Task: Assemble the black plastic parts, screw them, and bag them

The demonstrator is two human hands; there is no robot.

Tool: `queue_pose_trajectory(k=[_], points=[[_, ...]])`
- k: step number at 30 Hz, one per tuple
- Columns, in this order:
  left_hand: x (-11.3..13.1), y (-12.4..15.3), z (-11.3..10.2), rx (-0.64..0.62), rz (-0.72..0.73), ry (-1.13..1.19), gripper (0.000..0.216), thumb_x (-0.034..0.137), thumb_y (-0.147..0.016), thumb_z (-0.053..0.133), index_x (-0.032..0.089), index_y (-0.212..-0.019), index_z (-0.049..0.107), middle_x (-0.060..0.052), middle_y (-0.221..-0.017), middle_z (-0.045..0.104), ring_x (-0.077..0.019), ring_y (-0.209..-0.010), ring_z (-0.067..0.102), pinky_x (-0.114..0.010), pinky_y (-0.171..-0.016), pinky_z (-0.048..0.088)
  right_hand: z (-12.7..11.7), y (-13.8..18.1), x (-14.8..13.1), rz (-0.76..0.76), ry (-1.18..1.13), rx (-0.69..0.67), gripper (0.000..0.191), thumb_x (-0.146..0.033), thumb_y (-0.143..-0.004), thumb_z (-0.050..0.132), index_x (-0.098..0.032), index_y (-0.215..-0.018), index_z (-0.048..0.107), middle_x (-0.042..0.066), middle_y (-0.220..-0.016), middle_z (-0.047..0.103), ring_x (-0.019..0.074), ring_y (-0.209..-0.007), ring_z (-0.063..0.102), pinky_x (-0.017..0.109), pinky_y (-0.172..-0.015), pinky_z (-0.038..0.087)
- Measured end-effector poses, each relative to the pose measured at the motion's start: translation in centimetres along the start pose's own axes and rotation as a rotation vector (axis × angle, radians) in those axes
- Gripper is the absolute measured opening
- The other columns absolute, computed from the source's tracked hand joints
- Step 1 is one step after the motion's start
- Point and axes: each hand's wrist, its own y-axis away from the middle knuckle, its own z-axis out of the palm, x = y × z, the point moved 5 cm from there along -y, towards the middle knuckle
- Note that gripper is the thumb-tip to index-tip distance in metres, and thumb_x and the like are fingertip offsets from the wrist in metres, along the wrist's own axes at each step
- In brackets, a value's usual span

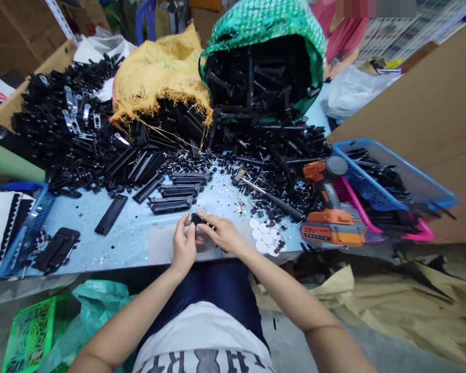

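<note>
Between my two hands is a small black plastic part (197, 218), held above the front edge of the blue table (132, 228). My left hand (184, 243) closes on its left side with thumb and fingers. From the right, my right hand (222, 233) pinches the same part, and the fingers hide much of it. Just beyond lie several long black plastic pieces (174, 203) in a stacked row. A hammer (270, 196) with a dark handle rests to the right, near a cluster of white discs (264, 235). One flat black bar (111, 214) lies to the left.
A yellow sack (159, 67) and a green sack (264, 26) spill black parts at the back. An orange cordless drill (330, 228) and a blue basket (423, 191) stand right. Another blue basket (39, 217) sits left. A person in a red top (349, 39) is behind.
</note>
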Motion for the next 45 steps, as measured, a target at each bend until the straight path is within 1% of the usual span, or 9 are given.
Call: queue_pose_trajectory(k=[3,7,10,12,18,24,34,39,45], points=[[-1.8,1.1,-0.9,-0.014,-0.063,-0.236,0.047,0.034,-0.089,0.042,0.016,-0.132,0.037,-0.011,-0.1,0.057,-0.0158,-0.07,0.063,-0.031,-0.062,0.054,-3.3,-2.9,4.0,0.094,0.315,-0.042,0.044,-0.044,-0.091,0.04,-0.021,-0.126,0.053,0.007,-0.1,0.063,0.0175,-0.087,0.058,0.029,-0.074,0.047],[0.9,1.4,-0.4,-0.27,0.418,-0.734,0.051,0.017,-0.081,0.049,0.021,-0.131,0.042,-0.013,-0.126,0.047,-0.0298,-0.124,0.04,-0.051,-0.1,0.035,-10.4,-8.0,9.9,0.264,0.726,0.178,0.041,-0.036,-0.092,0.037,-0.017,-0.126,0.05,0.013,-0.113,0.057,0.0249,-0.105,0.048,0.033,-0.078,0.042],[2.0,1.1,1.8,-0.593,0.686,-0.9,0.055,0.006,-0.078,0.046,0.027,-0.129,0.044,-0.008,-0.116,0.055,-0.0257,-0.121,0.043,-0.053,-0.105,0.025,-12.8,-11.0,13.9,0.408,0.938,0.087,0.037,-0.026,-0.088,0.042,-0.008,-0.119,0.052,0.018,-0.111,0.057,0.0284,-0.104,0.046,0.038,-0.082,0.035],[1.8,0.3,2.6,-0.662,0.729,-0.994,0.058,0.0,-0.077,0.043,0.026,-0.129,0.044,-0.007,-0.102,0.059,-0.021,-0.103,0.053,-0.049,-0.101,0.03,-13.2,-12.0,15.2,0.444,0.979,-0.01,0.028,-0.019,-0.086,0.041,-0.006,-0.106,0.056,0.018,-0.1,0.06,0.0262,-0.096,0.048,0.039,-0.085,0.031],[0.6,-1.1,0.0,-0.524,0.588,-1.108,0.039,0.008,-0.084,0.044,0.016,-0.122,0.051,-0.01,-0.094,0.059,-0.0221,-0.089,0.055,-0.039,-0.081,0.043,-12.2,-9.4,9.4,0.052,0.996,0.062,0.031,-0.012,-0.089,0.032,-0.011,-0.109,0.056,0.011,-0.089,0.063,0.0198,-0.086,0.051,0.039,-0.096,0.022],[2.4,-1.1,-0.8,-0.336,0.469,-0.619,0.041,0.032,-0.09,0.045,0.018,-0.128,0.043,-0.011,-0.111,0.056,-0.0213,-0.105,0.053,-0.035,-0.089,0.044,-8.2,-1.2,2.9,-0.033,0.539,-0.024,0.036,-0.038,-0.093,0.038,-0.015,-0.117,0.051,0.01,-0.102,0.063,0.0183,-0.087,0.056,0.029,-0.076,0.039],[0.8,-1.2,1.9,-0.626,0.483,-0.927,0.035,0.027,-0.093,0.033,0.016,-0.123,0.047,-0.011,-0.107,0.057,-0.0245,-0.102,0.051,-0.039,-0.087,0.042,-4.1,6.9,3.8,-0.212,0.581,-0.441,0.039,-0.048,-0.092,0.037,-0.016,-0.092,0.059,0.006,-0.08,0.061,0.0151,-0.074,0.055,0.026,-0.064,0.032],[1.7,-0.8,2.2,-0.64,0.489,-0.918,0.06,0.061,-0.077,0.053,0.017,-0.117,0.047,-0.011,-0.108,0.056,-0.029,-0.103,0.051,-0.041,-0.084,0.041,-2.6,6.7,3.8,-0.147,0.703,-0.342,0.04,-0.051,-0.092,0.035,-0.019,-0.093,0.059,0.004,-0.077,0.06,0.0149,-0.071,0.053,0.028,-0.06,0.025],[1.3,-0.6,1.7,-0.588,0.541,-0.885,0.056,0.056,-0.072,0.06,0.017,-0.11,0.045,-0.01,-0.102,0.058,-0.0269,-0.097,0.056,-0.036,-0.078,0.044,-3.6,6.6,1.1,-0.149,0.788,-0.231,0.032,-0.044,-0.092,0.039,-0.019,-0.094,0.06,0.005,-0.078,0.059,0.0158,-0.073,0.049,0.031,-0.061,0.021]])
